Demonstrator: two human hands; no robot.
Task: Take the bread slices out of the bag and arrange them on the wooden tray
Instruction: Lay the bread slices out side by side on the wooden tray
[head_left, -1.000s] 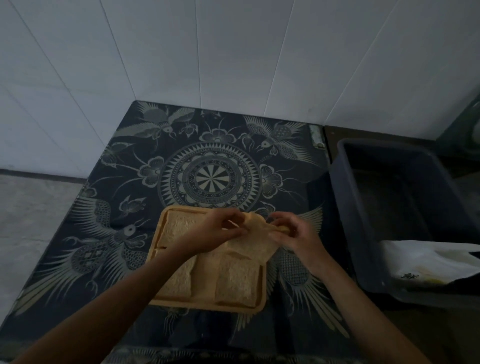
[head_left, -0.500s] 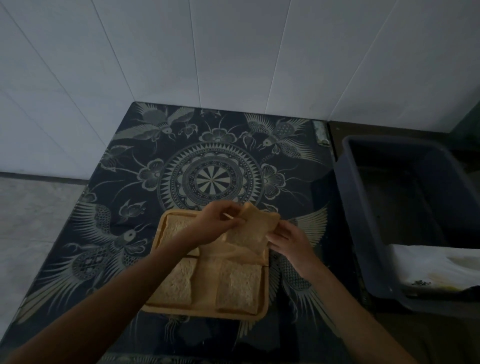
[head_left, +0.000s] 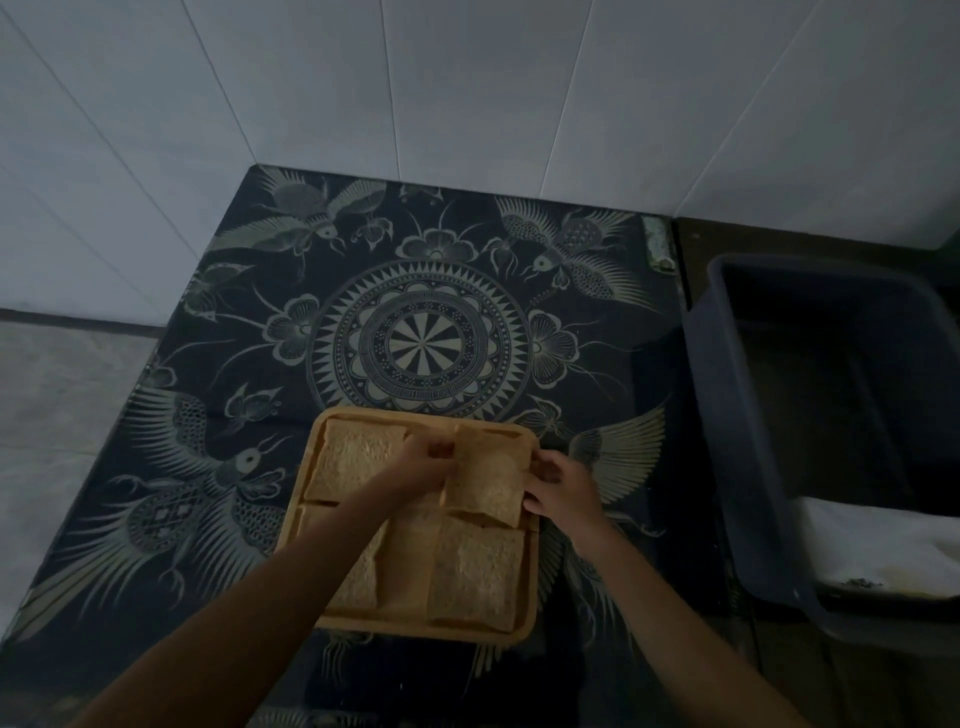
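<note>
— Lowered since half a second ago: the fourth bread slice (head_left: 485, 480) now lies almost flat in the wooden tray's (head_left: 415, 626) upper right corner.
— Hands?
— Left hand (head_left: 426, 465) pinches its upper left edge; right hand (head_left: 558, 486) grips its right edge.
— Other slices?
— Three, in the remaining corners.
— The bag?
— White bag (head_left: 883, 548) sits in the grey tub (head_left: 727, 415), right of frame.

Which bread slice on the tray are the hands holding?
The far-right slice: left hand and right hand grip its edges; the other three lie free.
</note>
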